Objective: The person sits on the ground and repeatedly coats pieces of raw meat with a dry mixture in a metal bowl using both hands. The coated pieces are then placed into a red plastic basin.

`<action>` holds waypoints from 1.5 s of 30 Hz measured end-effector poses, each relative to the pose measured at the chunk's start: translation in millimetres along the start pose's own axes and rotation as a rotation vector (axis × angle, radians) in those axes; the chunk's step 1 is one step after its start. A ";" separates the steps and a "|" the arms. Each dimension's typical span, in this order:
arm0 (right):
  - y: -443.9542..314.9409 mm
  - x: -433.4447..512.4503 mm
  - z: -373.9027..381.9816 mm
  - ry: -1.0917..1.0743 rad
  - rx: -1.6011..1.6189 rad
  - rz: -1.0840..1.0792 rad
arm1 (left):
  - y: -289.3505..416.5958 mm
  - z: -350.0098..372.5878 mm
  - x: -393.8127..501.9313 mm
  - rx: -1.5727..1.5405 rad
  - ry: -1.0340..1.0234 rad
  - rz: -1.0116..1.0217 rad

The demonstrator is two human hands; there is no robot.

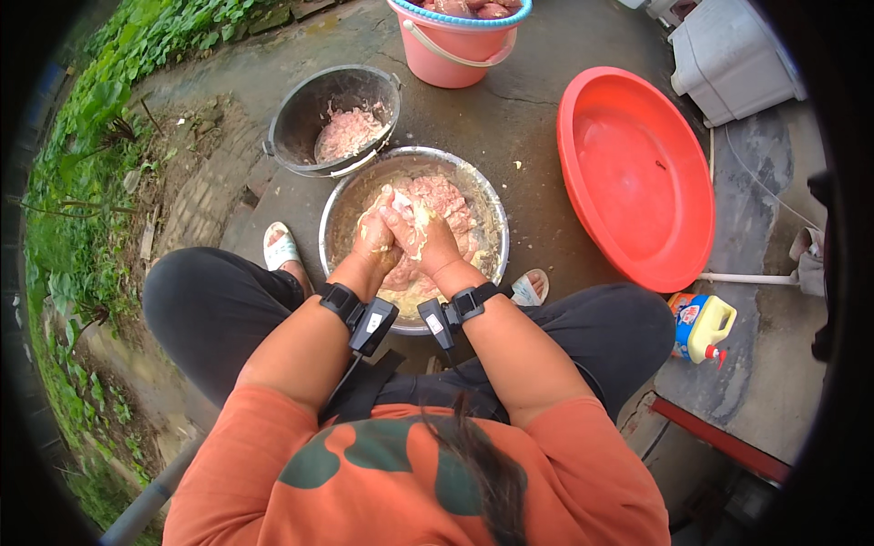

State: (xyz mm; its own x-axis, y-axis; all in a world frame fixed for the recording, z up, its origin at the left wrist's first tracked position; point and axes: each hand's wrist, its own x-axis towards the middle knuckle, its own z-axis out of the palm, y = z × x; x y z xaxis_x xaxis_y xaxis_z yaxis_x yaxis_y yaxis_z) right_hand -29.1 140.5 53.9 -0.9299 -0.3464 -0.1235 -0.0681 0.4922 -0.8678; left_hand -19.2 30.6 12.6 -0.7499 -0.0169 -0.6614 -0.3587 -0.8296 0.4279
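Observation:
My left hand [373,237] and my right hand [429,235] are pressed together above a stainless steel basin [502,225]. A pale, whitish-pink lump [402,203] shows between the thumbs and fingers; most of it is hidden by the palms. Yellowish paste sticks to the skin of both hands. Beneath and beyond them, a mass of pink ground meat [444,198] fills much of the basin, and smears of yellowish paste coat its inner wall. Each wrist wears a black strap with a small device.
A dark pot [290,126] holding some pink ground meat stands against the basin's far left. Farther off is a pink bucket [444,61] of reddish-brown lumps. At right lie a large red plastic tub [635,198], a yellow pump-top jug [703,327] and a whitish box [734,65].

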 end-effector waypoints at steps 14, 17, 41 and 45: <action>68.6 15.2 -5.4 0.269 -0.368 -0.230 | -2.0 6.0 -16.9 0.061 -0.181 -0.221; 72.4 14.5 -13.6 0.225 -0.447 -0.119 | -0.5 9.2 -23.3 0.095 -0.037 -0.244; 34.1 44.7 -152.5 0.326 1.383 0.246 | 26.3 -64.6 27.7 -0.034 -0.171 -0.081; 4.3 60.9 -163.5 0.251 1.471 0.173 | 9.3 -78.5 38.7 0.048 0.215 0.004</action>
State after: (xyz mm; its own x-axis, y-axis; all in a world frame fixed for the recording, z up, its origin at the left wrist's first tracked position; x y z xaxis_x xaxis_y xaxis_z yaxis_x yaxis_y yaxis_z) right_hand -145.1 252.1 121.4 -0.9347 -0.1524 -0.3211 0.3182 -0.7610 -0.5653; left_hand -8.0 -21.5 -57.4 -0.6179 -0.1432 -0.7731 -0.3857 -0.8017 0.4567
